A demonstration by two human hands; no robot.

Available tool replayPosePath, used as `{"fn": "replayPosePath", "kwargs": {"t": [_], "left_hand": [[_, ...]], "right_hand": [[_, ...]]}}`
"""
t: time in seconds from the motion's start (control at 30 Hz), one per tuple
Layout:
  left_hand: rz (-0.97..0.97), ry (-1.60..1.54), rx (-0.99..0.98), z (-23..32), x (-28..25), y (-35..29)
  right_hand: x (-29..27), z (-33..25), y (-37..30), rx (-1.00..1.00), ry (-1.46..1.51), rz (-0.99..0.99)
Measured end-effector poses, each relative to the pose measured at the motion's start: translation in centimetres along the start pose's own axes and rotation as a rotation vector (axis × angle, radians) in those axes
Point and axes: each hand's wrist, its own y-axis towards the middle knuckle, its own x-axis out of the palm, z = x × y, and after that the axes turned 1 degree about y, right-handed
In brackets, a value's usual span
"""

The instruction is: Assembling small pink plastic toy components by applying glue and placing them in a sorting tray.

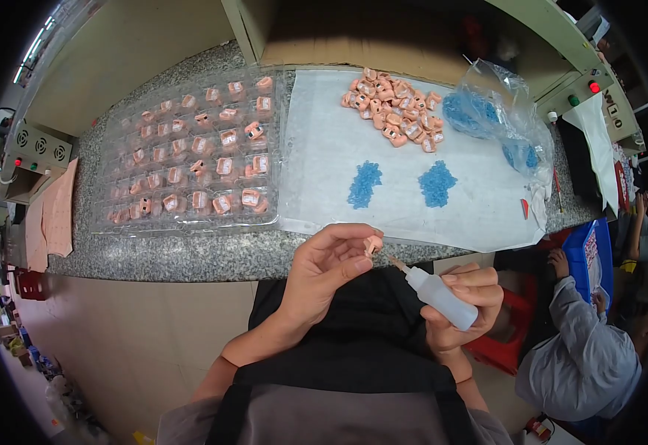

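Note:
My left hand pinches a small flesh-coloured doll head part between thumb and fingertips, just off the table's near edge. Wrapped around a translucent white squeeze bottle is my right hand. The bottle tilts, and its thin nozzle tip points at the doll head part, close to it; I cannot tell whether they touch. On the white sheet lie a heap of similar doll head parts and two small piles of blue translucent pieces, a left pile and a right pile.
A clear plastic tray with rows of doll head parts covers the granite table's left side. A clear bag of blue pieces stands at the back right. To the right, a person in grey sits by a blue bin. A red stool stands below.

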Motion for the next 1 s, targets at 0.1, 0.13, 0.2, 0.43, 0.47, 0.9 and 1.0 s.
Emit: {"fn": "replayPosePath", "kwargs": {"t": [0.1,0.13,0.2,0.43,0.47,0.9,1.0], "left_hand": [[0.0,0.001,0.005,0.0,0.1,0.0],[0.005,0.003,0.003,0.0,0.1,-0.1],[0.014,0.007,-0.004,0.1,0.2,-0.2],[-0.013,-0.013,0.003,0.0,0.1,-0.2],[-0.026,-0.027,0.007,-0.1,0.1,-0.1],[0.038,0.022,-0.01,-0.5,0.6,0.8],[0.019,0.003,0.019,-1.0,0.5,0.9]], "right_hand": [[0.0,0.0,-0.1,-0.003,0.0,-0.004],[0.0,-0.1,-0.1,-0.005,-0.001,-0.006],[0.0,-0.2,-0.2,-0.009,-0.005,-0.008],[-0.1,-0.4,-0.3,-0.023,-0.025,-0.026],[-0.1,-0.3,-0.2,-0.017,-0.018,-0.024],[-0.6,0.3,0.1,-0.026,-0.016,-0.015],[-1.0,0.6,0.1,-0.028,-0.012,-0.008]]}}
